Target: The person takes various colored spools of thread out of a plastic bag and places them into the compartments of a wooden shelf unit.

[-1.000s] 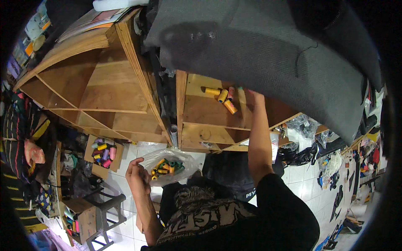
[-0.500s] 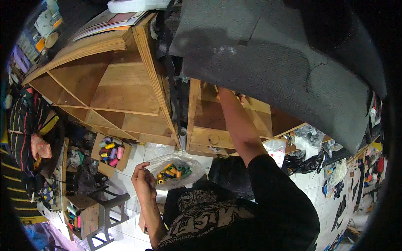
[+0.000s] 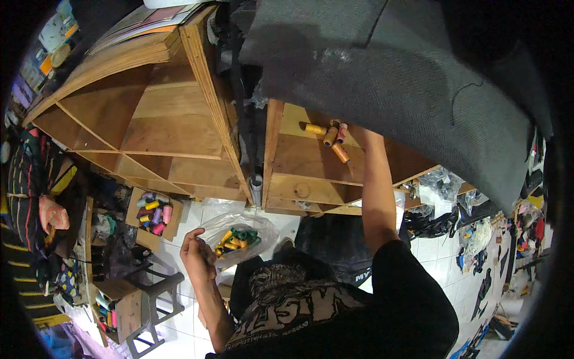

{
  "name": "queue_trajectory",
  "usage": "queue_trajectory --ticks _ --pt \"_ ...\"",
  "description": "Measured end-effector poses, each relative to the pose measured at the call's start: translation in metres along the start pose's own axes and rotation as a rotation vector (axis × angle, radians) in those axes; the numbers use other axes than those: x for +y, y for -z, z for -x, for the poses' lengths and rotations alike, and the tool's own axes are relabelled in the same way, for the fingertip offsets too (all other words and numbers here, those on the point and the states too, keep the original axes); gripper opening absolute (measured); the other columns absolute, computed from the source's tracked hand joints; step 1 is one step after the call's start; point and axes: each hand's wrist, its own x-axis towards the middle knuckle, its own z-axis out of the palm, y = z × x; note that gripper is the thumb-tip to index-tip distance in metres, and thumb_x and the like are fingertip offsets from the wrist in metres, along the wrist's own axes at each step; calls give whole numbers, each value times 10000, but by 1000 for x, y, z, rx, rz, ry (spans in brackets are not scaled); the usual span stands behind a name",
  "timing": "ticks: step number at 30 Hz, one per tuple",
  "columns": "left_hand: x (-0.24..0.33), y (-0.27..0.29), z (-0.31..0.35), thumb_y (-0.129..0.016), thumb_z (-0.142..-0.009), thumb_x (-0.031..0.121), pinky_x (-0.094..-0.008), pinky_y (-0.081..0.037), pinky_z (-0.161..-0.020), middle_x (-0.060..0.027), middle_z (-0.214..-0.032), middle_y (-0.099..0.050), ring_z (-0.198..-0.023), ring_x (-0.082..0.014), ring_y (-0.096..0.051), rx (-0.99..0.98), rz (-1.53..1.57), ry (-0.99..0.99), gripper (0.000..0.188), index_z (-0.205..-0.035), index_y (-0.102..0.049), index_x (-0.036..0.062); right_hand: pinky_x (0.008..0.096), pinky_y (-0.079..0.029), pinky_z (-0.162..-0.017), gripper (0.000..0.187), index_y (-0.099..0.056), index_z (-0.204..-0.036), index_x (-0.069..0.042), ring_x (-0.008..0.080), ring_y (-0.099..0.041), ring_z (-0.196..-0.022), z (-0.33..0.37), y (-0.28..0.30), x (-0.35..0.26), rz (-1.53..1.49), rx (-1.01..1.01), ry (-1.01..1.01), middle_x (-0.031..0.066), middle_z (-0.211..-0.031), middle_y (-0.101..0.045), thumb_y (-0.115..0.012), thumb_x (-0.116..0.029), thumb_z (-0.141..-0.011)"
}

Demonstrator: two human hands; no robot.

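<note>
Head view: left hand (image 3: 196, 254) pinches the rim of a clear plastic bag (image 3: 236, 237), fingers closed on it, held low over the white tiled floor (image 3: 197, 215). Bag holds yellow, orange and green thread spools (image 3: 235, 238). Right arm reaches up into the wooden shelf (image 3: 299, 158); right hand (image 3: 366, 135) is mostly hidden under the dark grey fabric (image 3: 388, 78) draped over the shelf top, so cannot tell whether it is open or closed. Just left of that hand, a few yellow and orange spools (image 3: 330, 136) lie loose on the shelf board. A cardboard box of mixed-colour spools (image 3: 152, 212) sits on the floor left of the bag.
</note>
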Motion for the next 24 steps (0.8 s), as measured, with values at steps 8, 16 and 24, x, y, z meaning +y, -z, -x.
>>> queue_trajectory --ticks 8,16,24 --pt "-2 0 -4 -464 -882 133 -195 -208 -317 61 -535 -342 -372 -26 -273 -12 23 -21 182 -956 -558 -5 360 -476 -821 401 -629 -1027 -66 291 -596 -978 21 -9 7 28 -50 -3 150 -1017 -629 -679 -311 -714" --pt "-6 0 2 -491 -893 160 -196 -209 -329 58 -535 -339 -379 -30 -280 -11 44 -23 192 -960 -559 -7 357 -476 -820 405 -632 -1023 -66 289 -598 -975 -30 -57 -41 -44 34 46 149 -1013 -631 -683 -319 -711" --pt "-7 3 5 -524 -855 187 -198 -207 -323 62 -540 -347 -378 -38 -295 17 -19 -15 236 -1002 -535 3 354 -475 -819 410 -634 -1020 -66 286 -599 -972 -40 -118 -63 -18 -10 54 148 -1009 -632 -687 -326 -708"
